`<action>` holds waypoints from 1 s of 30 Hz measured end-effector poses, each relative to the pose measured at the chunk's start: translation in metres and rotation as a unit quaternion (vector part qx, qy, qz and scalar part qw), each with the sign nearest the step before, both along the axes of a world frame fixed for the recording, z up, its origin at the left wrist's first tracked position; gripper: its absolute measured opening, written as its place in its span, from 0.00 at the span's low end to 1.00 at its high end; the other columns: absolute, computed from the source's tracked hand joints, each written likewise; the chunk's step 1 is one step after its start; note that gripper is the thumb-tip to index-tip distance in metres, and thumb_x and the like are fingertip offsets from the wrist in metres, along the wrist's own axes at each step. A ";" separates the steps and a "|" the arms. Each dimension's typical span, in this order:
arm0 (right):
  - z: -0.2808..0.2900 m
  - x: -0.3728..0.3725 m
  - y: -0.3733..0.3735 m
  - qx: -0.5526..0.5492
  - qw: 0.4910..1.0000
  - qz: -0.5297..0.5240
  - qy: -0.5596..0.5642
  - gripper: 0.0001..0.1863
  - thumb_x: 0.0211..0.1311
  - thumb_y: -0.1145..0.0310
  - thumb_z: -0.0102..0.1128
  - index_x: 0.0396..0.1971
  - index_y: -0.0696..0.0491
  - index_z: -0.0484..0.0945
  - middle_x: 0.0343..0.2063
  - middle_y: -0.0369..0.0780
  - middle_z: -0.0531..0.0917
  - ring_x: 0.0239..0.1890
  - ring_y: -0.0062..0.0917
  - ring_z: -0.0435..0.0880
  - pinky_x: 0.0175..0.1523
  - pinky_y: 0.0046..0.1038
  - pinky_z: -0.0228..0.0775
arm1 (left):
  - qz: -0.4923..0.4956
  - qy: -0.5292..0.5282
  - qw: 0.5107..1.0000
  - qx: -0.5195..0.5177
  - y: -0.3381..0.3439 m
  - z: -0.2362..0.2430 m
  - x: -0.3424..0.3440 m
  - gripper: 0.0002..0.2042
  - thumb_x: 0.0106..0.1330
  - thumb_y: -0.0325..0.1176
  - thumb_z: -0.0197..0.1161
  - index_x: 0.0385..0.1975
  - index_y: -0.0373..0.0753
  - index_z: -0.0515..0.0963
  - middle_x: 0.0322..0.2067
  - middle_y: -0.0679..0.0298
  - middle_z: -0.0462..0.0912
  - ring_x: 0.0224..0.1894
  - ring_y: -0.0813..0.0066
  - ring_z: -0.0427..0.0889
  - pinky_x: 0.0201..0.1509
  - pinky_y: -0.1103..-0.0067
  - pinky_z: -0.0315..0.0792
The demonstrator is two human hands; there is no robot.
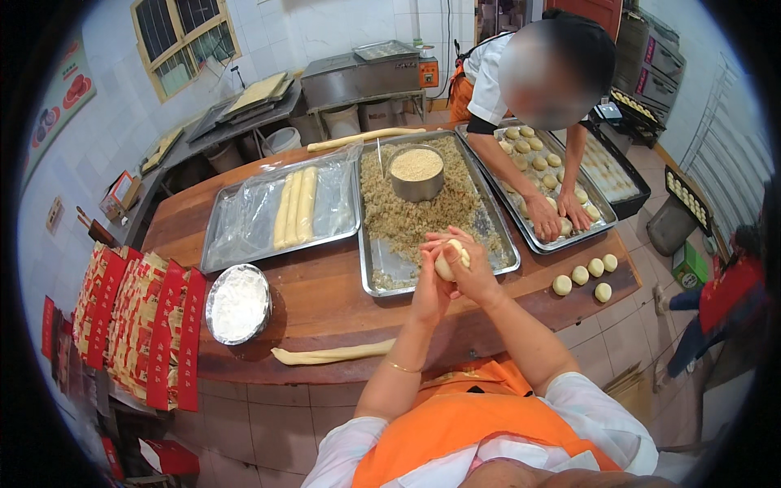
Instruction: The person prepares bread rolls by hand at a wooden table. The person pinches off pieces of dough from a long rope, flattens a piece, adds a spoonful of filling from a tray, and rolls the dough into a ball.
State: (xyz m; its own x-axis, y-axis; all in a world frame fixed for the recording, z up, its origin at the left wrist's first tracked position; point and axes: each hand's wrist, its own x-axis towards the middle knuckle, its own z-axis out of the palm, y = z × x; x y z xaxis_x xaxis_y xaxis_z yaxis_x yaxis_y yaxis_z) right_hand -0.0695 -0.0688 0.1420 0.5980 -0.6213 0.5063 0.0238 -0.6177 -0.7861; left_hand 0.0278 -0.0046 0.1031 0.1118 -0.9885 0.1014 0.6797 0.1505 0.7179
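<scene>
A pale dough ball (447, 265) is cupped between my two hands, above the near edge of a metal tray (380, 279) of crumbly brown filling (411, 215). My left hand (429, 286) wraps it from the left and below. From the right, my right hand (474, 272) closes round it, its fingers partly covering the ball. In the filling stands a round metal bowl (416, 193) of pale grains. On the wooden table to the right lie several finished-looking dough balls (580, 275). A dough rope (332, 353) stretches along the table's near edge, left of my forearm.
A bowl of white flour (238, 304) stands at left, below a plastic-lined tray (236, 236) with dough ropes (294, 209). Across the table a co-worker's hands (557, 218) press dough balls on another tray (530, 241). Red printed packages (146, 321) are stacked at far left.
</scene>
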 end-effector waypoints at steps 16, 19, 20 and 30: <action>0.005 -0.007 0.003 0.011 0.998 0.042 -0.039 0.24 0.74 0.48 0.44 0.49 0.48 0.84 0.54 0.42 0.83 0.69 0.34 0.68 0.75 0.48 0.42 | 0.036 -0.055 0.997 -0.034 0.017 0.008 -0.005 0.36 0.70 0.69 0.43 0.58 0.41 0.68 0.39 0.71 0.77 0.34 0.87 0.76 0.25 0.90 0.63; 0.009 0.004 0.017 -0.053 0.994 0.004 -0.091 0.27 0.74 0.45 0.42 0.46 0.49 0.85 0.52 0.41 0.84 0.69 0.35 0.68 0.75 0.48 0.41 | 0.000 -0.131 0.990 -0.042 0.019 -0.004 0.013 0.37 0.68 0.71 0.43 0.60 0.42 0.67 0.43 0.69 0.77 0.35 0.85 0.76 0.27 0.89 0.65; 0.008 0.008 0.020 -0.069 0.994 -0.008 -0.084 0.30 0.73 0.41 0.40 0.44 0.50 0.85 0.50 0.40 0.85 0.69 0.36 0.68 0.75 0.49 0.41 | -0.031 -0.149 0.987 -0.046 0.019 -0.010 0.018 0.37 0.68 0.71 0.43 0.60 0.43 0.67 0.44 0.69 0.77 0.36 0.85 0.76 0.28 0.88 0.65; 0.012 -0.014 0.004 -0.031 0.997 0.068 -0.007 0.27 0.75 0.45 0.41 0.47 0.49 0.84 0.53 0.38 0.84 0.69 0.36 0.68 0.76 0.47 0.39 | 0.010 -0.062 0.997 -0.048 0.027 0.020 -0.010 0.33 0.70 0.69 0.41 0.52 0.41 0.71 0.28 0.71 0.71 0.21 0.88 0.66 0.21 0.87 0.56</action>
